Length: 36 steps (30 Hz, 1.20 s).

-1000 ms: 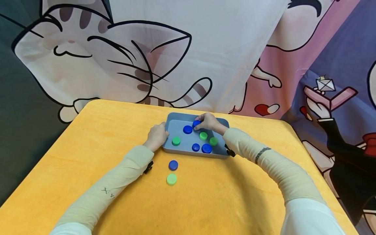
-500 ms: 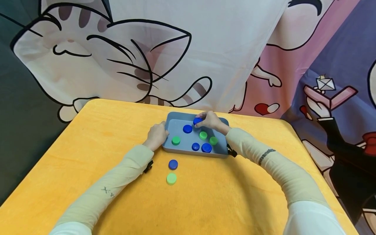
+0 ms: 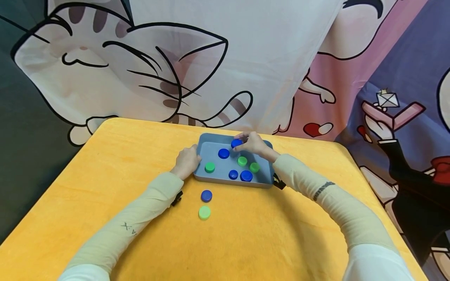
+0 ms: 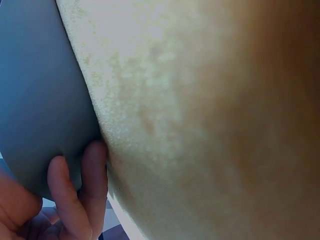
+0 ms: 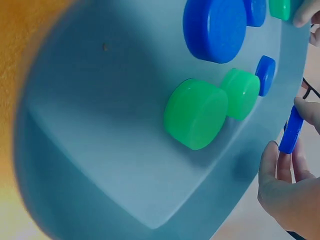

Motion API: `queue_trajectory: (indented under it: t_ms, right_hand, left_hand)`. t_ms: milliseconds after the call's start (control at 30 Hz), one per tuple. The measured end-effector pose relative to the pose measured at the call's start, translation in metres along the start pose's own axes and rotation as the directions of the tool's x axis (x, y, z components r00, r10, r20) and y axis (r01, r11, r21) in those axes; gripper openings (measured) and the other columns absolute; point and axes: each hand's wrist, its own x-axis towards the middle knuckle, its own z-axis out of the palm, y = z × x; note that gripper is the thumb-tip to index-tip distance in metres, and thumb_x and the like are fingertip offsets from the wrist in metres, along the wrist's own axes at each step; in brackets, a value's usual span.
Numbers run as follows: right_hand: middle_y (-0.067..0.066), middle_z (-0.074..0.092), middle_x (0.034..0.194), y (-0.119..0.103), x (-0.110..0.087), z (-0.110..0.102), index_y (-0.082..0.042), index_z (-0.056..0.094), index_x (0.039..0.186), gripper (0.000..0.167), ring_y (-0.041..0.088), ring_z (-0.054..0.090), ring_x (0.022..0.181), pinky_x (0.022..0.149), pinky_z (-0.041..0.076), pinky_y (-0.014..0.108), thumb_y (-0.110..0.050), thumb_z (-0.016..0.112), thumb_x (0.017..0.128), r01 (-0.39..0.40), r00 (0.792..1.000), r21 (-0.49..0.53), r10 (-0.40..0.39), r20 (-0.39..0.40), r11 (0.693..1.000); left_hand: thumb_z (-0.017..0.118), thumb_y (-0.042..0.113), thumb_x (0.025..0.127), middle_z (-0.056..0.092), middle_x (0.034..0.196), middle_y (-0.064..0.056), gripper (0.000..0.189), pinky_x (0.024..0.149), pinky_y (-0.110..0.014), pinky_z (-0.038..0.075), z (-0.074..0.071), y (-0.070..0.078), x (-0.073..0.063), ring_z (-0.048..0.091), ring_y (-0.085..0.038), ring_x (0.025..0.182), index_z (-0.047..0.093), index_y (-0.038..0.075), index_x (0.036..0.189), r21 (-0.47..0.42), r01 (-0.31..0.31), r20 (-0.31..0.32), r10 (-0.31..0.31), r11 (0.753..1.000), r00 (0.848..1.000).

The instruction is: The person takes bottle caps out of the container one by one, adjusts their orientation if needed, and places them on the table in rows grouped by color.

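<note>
The right hand (image 3: 254, 143) pinches a blue cap (image 5: 291, 131) by its edges, thumb on one side and fingertips on the other; that grip presumably suits a small round piece, since it leaves the flat faces free. The cap sits at these fingers, by the far side of the blue-grey tray (image 3: 207, 145), and it looks lifted off the floor of the tray, though the exact gap cannot be told. The left hand (image 3: 187, 162) has its fingers curled against the tray's left wall, which they hold near the rim, most likely so that the tray does not slide while the other hand works inside it. Just left of the pinching fingers and a little nearer the person lies a second blue cap (image 3: 223, 153); nearer the person from the right palm are two green caps (image 3: 242, 161), set close to each other. Just right of the left fingers rests a lone green cap (image 3: 209, 167), and farther right, by the near wall, a small blue cap (image 3: 233, 174) stands beside a larger blue cap (image 3: 246, 176). Outside the tray, on the yellow table (image 3: 140, 156) and nearer the person than the left fingers, lie an outer blue cap (image 3: 206, 196) and a pale green cap (image 3: 204, 212), well apart from both hands and apparently within easy reach.
</note>
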Motion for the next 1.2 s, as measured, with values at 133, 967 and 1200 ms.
queue_trajectory:
  t_ms: [133,967,1200]
  right_hand:
    - [0.012,0.064,0.118,0.0,-0.003,-0.002,-0.008,0.065,0.118,0.042,0.028,0.057,0.105,0.095,0.049,0.039,-0.015,0.078,0.079,0.015,1.0,0.035,-0.014,-0.011,0.999]
    - [0.013,0.065,0.118,-0.005,-0.041,-0.01,-0.009,0.065,0.121,0.045,0.028,0.059,0.107,0.094,0.05,0.041,-0.022,0.078,0.079,0.083,0.993,0.125,-0.071,-0.091,0.989]
    - [0.01,0.066,0.118,-0.005,-0.055,-0.008,-0.011,0.067,0.117,0.045,0.026,0.06,0.104,0.091,0.051,0.04,-0.024,0.08,0.077,0.091,0.991,0.109,-0.079,-0.108,0.99]
  left_hand:
    - [0.05,0.012,0.096,0.062,0.12,-0.024,0.048,0.076,-0.039,0.052,0.0,0.0,0.0,0.064,-0.029,0.089,0.041,-0.001,0.141,0.002,0.0,0.003,0.0,1.0,1.0]
    - [0.051,0.012,0.095,0.062,0.121,-0.025,0.046,0.082,-0.045,0.053,-0.001,-0.001,0.001,0.065,-0.034,0.1,0.043,-0.001,0.139,0.006,-0.009,-0.01,0.009,1.0,1.0]
    - [0.048,0.011,0.095,0.063,0.117,-0.025,0.05,0.074,-0.04,0.051,-0.001,0.0,0.001,0.062,-0.029,0.086,0.04,-0.001,0.142,0.009,-0.001,-0.004,0.001,1.0,1.0]
